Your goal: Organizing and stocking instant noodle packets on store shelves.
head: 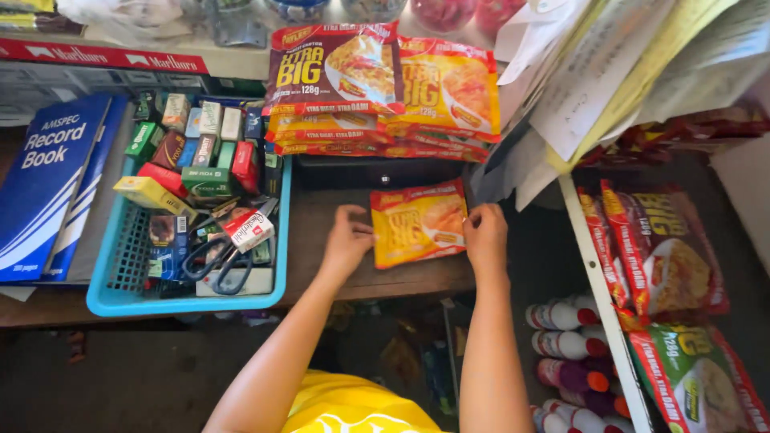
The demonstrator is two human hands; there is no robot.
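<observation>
- A yellow noodle packet [419,222] is seen lying flat on the dark wooden tabletop [337,216], slightly tilted, just in front of a black box-like unit [377,171].
- The packet's left edge is pinched by the left hand [349,240]; its fingers [362,227] are closed on the wrapper's edge.
- The right edge is held by the right hand [485,238] — the fingers [475,215] are curled over the packet's upper right corner (the thumb is hidden, so the grip's underside cannot be told).
- Behind the packet, a pile of larger noodle packets [385,88] in red and yellow is stacked on top of the black unit.
- To the left, a light-blue plastic basket [184,303] is set on the tabletop; it is filled with small cartons [196,148] in green, red, yellow and white.
- A pair of dark-handled scissors [215,258] is laid in the basket's near part, beside a red-and-white carton [249,229].
- A blue hardback book [48,180] is propped at the far left, just beside the basket.
- On the right, a white shelf edge [597,289] is seen, with red and green noodle packets [674,265] stacked beyond it and white bottles with coloured caps [565,345] lying below.
- Loose papers [609,64] are hung over the upper right.
- A yellow garment [353,409] is visible at the bottom edge — worn by the person.
</observation>
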